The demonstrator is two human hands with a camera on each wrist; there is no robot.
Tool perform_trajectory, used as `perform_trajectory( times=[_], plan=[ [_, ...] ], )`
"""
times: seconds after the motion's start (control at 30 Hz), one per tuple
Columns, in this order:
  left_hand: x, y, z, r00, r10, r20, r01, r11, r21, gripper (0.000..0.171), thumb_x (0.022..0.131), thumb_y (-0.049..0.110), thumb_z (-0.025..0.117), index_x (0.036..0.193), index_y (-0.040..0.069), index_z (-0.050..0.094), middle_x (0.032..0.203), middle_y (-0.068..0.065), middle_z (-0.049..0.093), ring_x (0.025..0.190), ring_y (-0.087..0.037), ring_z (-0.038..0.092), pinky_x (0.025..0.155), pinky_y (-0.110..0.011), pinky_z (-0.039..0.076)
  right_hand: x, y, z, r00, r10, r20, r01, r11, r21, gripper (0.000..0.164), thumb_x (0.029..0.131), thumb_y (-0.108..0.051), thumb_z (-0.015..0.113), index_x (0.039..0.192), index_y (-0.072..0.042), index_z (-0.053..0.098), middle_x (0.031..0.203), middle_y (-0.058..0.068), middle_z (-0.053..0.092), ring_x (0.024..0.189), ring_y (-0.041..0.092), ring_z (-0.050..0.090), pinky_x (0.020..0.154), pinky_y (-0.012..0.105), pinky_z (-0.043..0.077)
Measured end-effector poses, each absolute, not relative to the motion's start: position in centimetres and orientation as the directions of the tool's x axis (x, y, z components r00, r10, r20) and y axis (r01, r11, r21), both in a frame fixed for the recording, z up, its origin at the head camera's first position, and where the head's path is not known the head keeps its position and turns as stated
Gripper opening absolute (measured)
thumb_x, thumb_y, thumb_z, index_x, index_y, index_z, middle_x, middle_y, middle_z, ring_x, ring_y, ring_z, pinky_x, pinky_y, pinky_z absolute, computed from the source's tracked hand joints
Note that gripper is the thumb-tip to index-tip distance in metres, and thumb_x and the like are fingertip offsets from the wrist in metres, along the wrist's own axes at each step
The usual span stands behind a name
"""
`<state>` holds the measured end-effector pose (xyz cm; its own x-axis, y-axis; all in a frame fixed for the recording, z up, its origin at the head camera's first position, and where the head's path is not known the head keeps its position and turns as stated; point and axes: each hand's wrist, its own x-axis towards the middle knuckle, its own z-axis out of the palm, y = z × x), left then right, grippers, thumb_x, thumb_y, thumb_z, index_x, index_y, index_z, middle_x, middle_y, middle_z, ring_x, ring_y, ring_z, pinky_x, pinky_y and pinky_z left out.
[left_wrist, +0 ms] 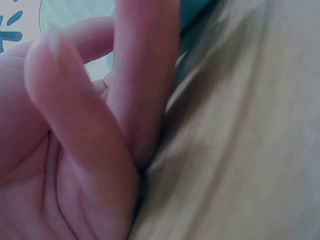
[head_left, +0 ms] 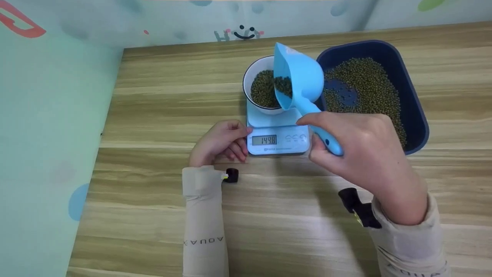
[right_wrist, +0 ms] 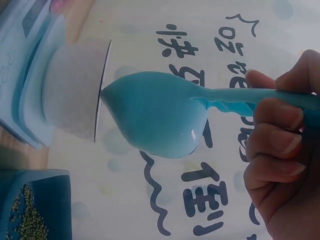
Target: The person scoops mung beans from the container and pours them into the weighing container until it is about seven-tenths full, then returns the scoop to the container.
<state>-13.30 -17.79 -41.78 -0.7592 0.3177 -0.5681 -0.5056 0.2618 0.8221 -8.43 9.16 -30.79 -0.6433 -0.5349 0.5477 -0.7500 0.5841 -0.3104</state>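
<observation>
My right hand [head_left: 361, 150] grips the handle of a light blue scoop [head_left: 307, 73], which is tipped over a white bowl [head_left: 248, 82]. Some small green beans [head_left: 283, 86] lie inside the scoop, and more beans [head_left: 263, 90] fill the bowl's bottom. In the right wrist view the scoop [right_wrist: 155, 112] has its pointed lip at the rim of the bowl [right_wrist: 75, 90]. The bowl stands on a blue kitchen scale [head_left: 278, 144] whose display reads about 149.8. My left hand [head_left: 226, 142] rests on the table by the scale's left edge, fingers loosely curled, holding nothing; its thumb meets that edge.
A dark blue basin [head_left: 417, 115] with many loose green beans stands right of the scale, close to the bowl. The wooden table [head_left: 153, 115] meets a patterned, light-coloured wall covering [head_left: 173, 23] at the back and left.
</observation>
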Motion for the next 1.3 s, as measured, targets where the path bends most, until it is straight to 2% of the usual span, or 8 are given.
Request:
perform_trajectory(
  times=[0.23, 0.67, 0.93, 1.3],
  plan=[
    [-13.4, -17.6, -41.7, -0.762, 0.306, -0.571, -0.507, 0.267, 0.819, 0.031, 0.090, 0.030, 0.054, 0.085, 0.000, 0.051, 0.069, -0.018, 0.061, 0.052, -0.024, 0.062, 0.040, -0.024, 0.045, -8.4, 9.2, -30.9, -0.605, -0.545, 0.580, -0.777, 0.563, -0.281, 0.023, 0.072, -0.010, 0.048, 0.088, -0.012, 0.065, 0.058, -0.008, 0.051, 0.042, 0.004, 0.033, 0.036, 0.020, 0.024],
    [-13.8, -18.2, -43.7, -0.762, 0.305, -0.571, -0.507, 0.267, 0.819, 0.041, 0.083, 0.041, 0.059, 0.087, 0.001, 0.052, 0.072, -0.019, 0.062, 0.056, -0.027, 0.063, 0.040, -0.025, 0.046, -8.3, 9.0, -30.5, -0.619, -0.566, 0.545, -0.770, 0.574, -0.278, 0.022, 0.072, -0.008, 0.047, 0.086, -0.012, 0.064, 0.054, -0.009, 0.044, 0.043, 0.005, 0.034, 0.036, 0.021, 0.025],
    [-13.8, -18.2, -43.4, -0.758, 0.300, -0.579, -0.510, 0.279, 0.814, 0.040, 0.084, 0.040, 0.059, 0.089, 0.001, 0.052, 0.074, -0.021, 0.062, 0.056, -0.027, 0.063, 0.041, -0.025, 0.047, -8.1, 8.8, -30.3, -0.651, -0.569, 0.503, -0.744, 0.610, -0.272, 0.018, 0.071, -0.008, 0.048, 0.082, -0.011, 0.062, 0.053, -0.008, 0.040, 0.042, 0.007, 0.033, 0.036, 0.023, 0.025],
    [-13.7, -17.9, -42.6, -0.759, 0.303, -0.576, -0.506, 0.281, 0.815, 0.033, 0.088, 0.033, 0.056, 0.087, 0.001, 0.052, 0.072, -0.020, 0.061, 0.054, -0.026, 0.062, 0.040, -0.025, 0.046, -8.1, 8.7, -30.3, -0.641, -0.569, 0.515, -0.749, 0.612, -0.255, 0.018, 0.072, -0.009, 0.046, 0.081, -0.012, 0.061, 0.052, -0.009, 0.038, 0.043, 0.007, 0.033, 0.036, 0.023, 0.024]
  ],
)
